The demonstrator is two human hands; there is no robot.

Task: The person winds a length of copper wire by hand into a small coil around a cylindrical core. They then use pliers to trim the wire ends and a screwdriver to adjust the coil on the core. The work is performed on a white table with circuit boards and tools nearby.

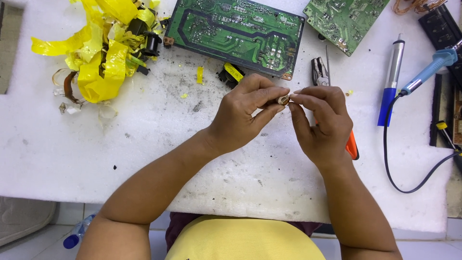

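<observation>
Where the two forearms meet above the white foam work mat (144, 159), pinched between both hands: one small pale-and-copper wound part (283, 100), too tiny to tell more. Left hand (245, 113) curled closed, thumb and forefinger gripping the part from its left side. Right hand (322, 120) likewise closed, fingertips (294, 97) clamped on the part's right side, touching the left hand's fingertips there. Part held clear above the mat, roughly at its middle, just in front of the boards.

Under the right hand, partly hidden: one pair of orange-handled metal pliers (352, 147), jaws poking out beyond the knuckles. Just beyond the left hand, one small black block wrapped in yellow tape (232, 73), lying on the mat, with loose yellow scraps (199, 74) nearby.

Farther back, two green printed circuit boards: one large rectangular board (236, 33) solder-side up, one smaller board (344, 19) cut by the top edge. At the far left, one heap of crumpled yellow tape mixed with black plastic bobbins (103, 48). At the right, one blue-and-silver pen-shaped suction tool (391, 82), and beside it one blue-handled soldering iron (428, 72) trailing a black cable (409, 178). At the top right corner, one tangle of copper wire (414, 6).
</observation>
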